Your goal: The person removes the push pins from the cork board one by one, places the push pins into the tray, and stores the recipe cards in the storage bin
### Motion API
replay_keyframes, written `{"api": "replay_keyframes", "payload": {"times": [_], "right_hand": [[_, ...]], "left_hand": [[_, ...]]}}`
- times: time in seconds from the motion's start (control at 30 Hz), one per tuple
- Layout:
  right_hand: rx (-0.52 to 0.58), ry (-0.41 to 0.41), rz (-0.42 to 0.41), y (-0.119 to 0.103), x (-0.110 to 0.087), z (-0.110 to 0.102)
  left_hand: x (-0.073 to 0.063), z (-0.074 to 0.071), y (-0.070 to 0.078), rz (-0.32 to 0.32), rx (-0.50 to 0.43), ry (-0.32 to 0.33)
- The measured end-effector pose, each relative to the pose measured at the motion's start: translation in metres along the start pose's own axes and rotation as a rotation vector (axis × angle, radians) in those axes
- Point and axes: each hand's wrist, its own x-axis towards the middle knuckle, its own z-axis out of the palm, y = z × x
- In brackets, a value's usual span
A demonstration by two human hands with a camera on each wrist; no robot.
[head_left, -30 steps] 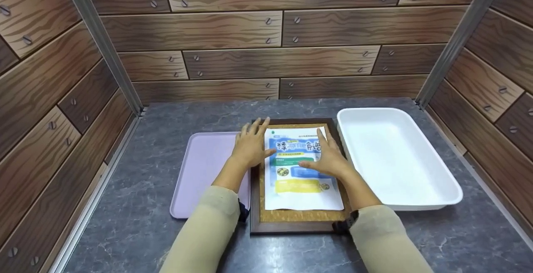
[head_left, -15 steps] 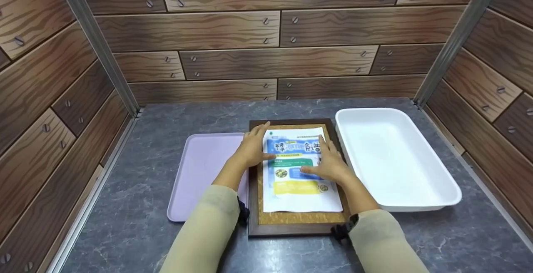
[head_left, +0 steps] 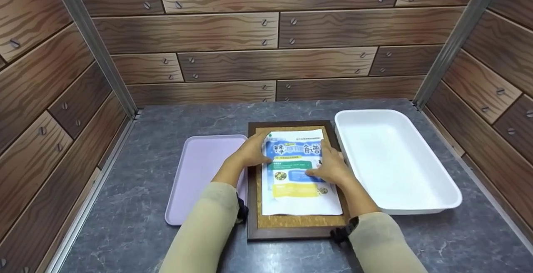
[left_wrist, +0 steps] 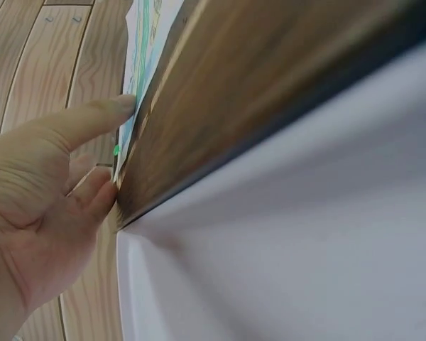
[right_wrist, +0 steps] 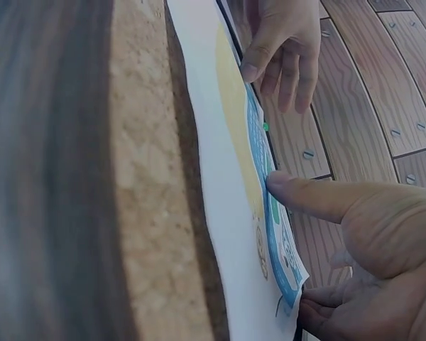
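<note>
A printed paper sheet (head_left: 302, 202) with blue, green and yellow blocks lies on a cork board (head_left: 296, 222) with a dark brown frame (head_left: 291, 233). Its surface is slightly wavy in the right wrist view. At the sheet's upper left corner, a small green pin head (left_wrist: 116, 150) stands out. My left hand (head_left: 250, 150) is at the left edge, thumb over the paper and fingers bent down beside it. My right hand (head_left: 333, 165) is along the right edge, thumb tip on the print and fingers at the paper's side.
A flat lilac tray (head_left: 198, 177) lies left of the board, its right side close by the frame. To the right stands a deep white tray (head_left: 395, 160). Wood-patterned walls (head_left: 233, 65) enclose the grey marbled tabletop (head_left: 137, 206) at the back and both sides.
Both hands have come down closer to the paper, and their raised fingers have bent lower at its side edges. The left hand's fingers have lowered most. The view has shifted slightly.
</note>
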Motion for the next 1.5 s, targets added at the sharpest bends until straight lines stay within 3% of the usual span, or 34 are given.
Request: {"api": "replay_keyframes", "payload": {"times": [0.17, 0.3, 0.5, 0.67, 1.0, 1.5], "right_hand": [[-0.025, 0.010, 0.004, 0.002, -0.001, -0.002], [-0.010, 0.020, -0.003, 0.002, -0.001, -0.001], [0.045, 0.034, -0.028, 0.002, -0.001, 0.002], [0.082, 0.046, -0.032, 0.002, 0.000, 0.004], [0.304, 0.021, 0.072, 0.008, 0.003, 0.008], [0.419, 0.019, 0.134, 0.010, 0.008, 0.008]], "left_hand": [[0.003, -0.003, 0.001, -0.035, -0.025, -0.049], [0.006, -0.004, 0.000, -0.018, -0.017, -0.058], [0.010, -0.003, -0.007, -0.016, 0.015, -0.047], [0.014, -0.004, -0.011, -0.007, -0.013, -0.020], [0.019, -0.002, -0.011, -0.050, -0.046, -0.003], [0.032, -0.008, -0.011, -0.039, 0.007, -0.078]]}}
